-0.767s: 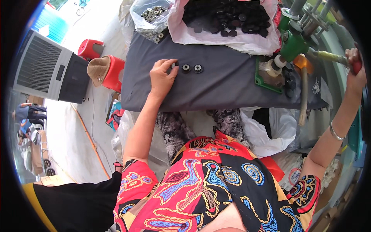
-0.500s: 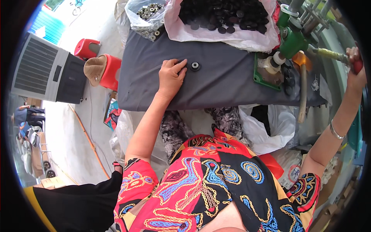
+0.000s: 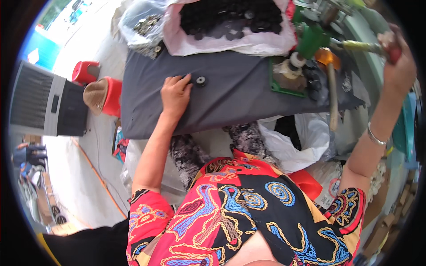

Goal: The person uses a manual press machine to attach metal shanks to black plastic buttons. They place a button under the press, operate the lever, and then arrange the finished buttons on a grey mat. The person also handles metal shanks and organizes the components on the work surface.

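Left hand (image 3: 175, 95): I see it resting on the grey tabletop (image 3: 239, 75), fingers bent and low over the cloth, the tips close together. A dark edge shows at them, but I cannot tell whether they are clamped on a piece or only touching one.
Round piece (image 3: 201, 81): it lies just beside those fingertips, on their right, a dark disc with a pale centre, flat on the cloth.
Change at the cloth: two such pieces stood clear of the hand under a second ago; now I count one. My judgement is that the other is under or against the fingers, so fewer pieces remain out in the open.
My view: it has swung slightly rightward, so everything on the tabletop sits further left for me.
Right hand (image 3: 398, 62): fingers closed around the red knob (image 3: 394, 52) of the lever (image 3: 361, 45) that runs to the green press (image 3: 309, 41); I notice no clear change in this hold.
Supplies: black discs (image 3: 230, 20) fill the white bag (image 3: 177, 42) at the far edge; small metal pieces (image 3: 148, 25) sit in a clear bag left of it.
Writing: the printed sack (image 3: 326, 195) at lower right carries dark marks and a reddish ring, too small for me to read reliably. I can make out no brand on the air cooler (image 3: 37, 97).
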### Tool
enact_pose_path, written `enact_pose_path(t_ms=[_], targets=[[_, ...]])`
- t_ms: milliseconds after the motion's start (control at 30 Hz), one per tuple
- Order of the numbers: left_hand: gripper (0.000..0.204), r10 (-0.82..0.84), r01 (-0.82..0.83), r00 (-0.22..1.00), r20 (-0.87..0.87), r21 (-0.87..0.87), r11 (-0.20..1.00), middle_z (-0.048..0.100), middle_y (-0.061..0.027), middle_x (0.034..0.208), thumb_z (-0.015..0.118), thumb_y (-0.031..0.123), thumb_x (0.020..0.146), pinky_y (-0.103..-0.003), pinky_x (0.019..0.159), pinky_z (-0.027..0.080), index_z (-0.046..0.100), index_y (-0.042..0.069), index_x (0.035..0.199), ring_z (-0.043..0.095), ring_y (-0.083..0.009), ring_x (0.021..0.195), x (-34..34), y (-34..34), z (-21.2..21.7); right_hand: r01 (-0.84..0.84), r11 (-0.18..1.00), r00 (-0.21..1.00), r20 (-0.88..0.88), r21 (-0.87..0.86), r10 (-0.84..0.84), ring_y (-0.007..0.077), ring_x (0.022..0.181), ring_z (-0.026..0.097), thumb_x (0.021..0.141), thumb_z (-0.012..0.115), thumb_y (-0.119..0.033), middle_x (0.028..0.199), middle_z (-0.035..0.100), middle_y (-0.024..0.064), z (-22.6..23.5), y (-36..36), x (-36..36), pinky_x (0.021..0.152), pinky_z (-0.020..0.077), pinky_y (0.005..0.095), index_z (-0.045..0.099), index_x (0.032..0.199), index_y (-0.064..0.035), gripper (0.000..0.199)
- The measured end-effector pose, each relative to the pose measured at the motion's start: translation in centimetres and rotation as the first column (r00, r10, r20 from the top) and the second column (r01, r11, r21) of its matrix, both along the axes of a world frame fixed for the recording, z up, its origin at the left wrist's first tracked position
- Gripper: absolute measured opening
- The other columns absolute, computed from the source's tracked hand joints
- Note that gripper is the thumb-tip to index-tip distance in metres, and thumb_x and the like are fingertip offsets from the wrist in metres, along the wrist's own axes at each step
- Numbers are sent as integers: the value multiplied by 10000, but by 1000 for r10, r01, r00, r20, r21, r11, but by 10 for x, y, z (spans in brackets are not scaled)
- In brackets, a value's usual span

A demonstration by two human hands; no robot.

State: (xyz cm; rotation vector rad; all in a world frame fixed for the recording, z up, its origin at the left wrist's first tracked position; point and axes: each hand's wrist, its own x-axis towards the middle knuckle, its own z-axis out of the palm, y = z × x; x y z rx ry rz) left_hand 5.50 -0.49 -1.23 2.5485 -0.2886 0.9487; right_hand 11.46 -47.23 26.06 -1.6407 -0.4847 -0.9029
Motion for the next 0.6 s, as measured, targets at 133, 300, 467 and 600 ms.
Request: enact_pose_path(t_ms=[133,300,467,600], targets=[[355,-101,104,995,25,-172,980,681,-134,924,758,55,721,-363,738,523,700,63,1071,647,-280,835,10,-50,27,45,998,967,249,45,-55,179,556,521,811,543,-39,725,558,98,0,17,9,532,427,276,606,917,60,158],[572,-383,322,920,-88,-391,862,673,-161,999,789,86,703,-358,749,538,567,61,1230,673,-270,873,34,-174,40,-39,985,996,81,166,26,130,405,479,914,444,-112,539,486,35,4,49,-16,383,385,251,582,867,0,184],[599,-397,346,916,-58,-387,855,655,-183,968,774,81,696,-406,776,521,540,45,1246,648,-332,881,56,-233,42,-147,978,988,62,151,139,126,396,476,910,434,-113,533,486,38,2,32,-11,368,364,247,577,845,0,193],[541,-398,361,917,-26,-367,857,654,-176,948,768,73,703,-384,733,532,575,38,1207,659,-302,817,59,-241,44,-113,982,991,83,153,101,124,395,476,908,430,-115,534,490,35,1,35,-12,369,362,241,578,841,-4,197]])
